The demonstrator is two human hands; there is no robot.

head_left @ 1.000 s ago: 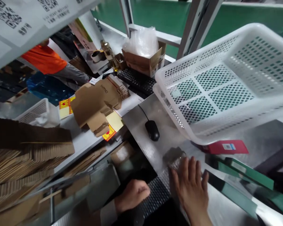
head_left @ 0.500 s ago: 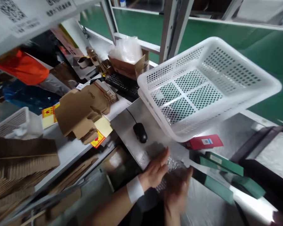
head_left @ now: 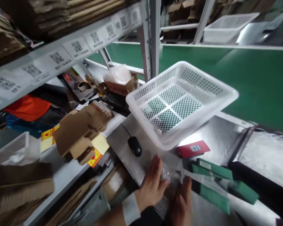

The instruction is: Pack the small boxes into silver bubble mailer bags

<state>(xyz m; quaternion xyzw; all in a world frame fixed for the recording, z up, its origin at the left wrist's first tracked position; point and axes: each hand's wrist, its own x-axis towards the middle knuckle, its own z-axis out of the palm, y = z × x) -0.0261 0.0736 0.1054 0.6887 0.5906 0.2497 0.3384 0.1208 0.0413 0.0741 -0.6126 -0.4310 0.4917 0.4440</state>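
Clear bubble wrap (head_left: 168, 173) lies on the metal bench at the near edge, around something I cannot make out. Along its left side rests my left hand (head_left: 151, 185), fingers stretched out and thumb apart, with a white band on the wrist. My right hand (head_left: 182, 202) lies at the wrap's right side, its fingers extended and somewhat blurred. A strip of clear film (head_left: 204, 178) trails rightward from the wrap over several green boxes (head_left: 214, 197). Beyond the hands sits a black mouse (head_left: 134, 146).
A white perforated basket (head_left: 153, 133) stands behind the bubble wrap, beside a red box (head_left: 193, 148). Flattened cardboard (head_left: 72, 133) and a keyboard (head_left: 116, 102) are to the left. A labelled shelf edge (head_left: 68, 53) crosses the upper left. The green conveyor (head_left: 254, 84) runs behind.
The view has tilted up and turned right, so more shelf shows and the basket appears further left. My left hand has its fingers pointing more forward; both hands stay at the bubble wrap.
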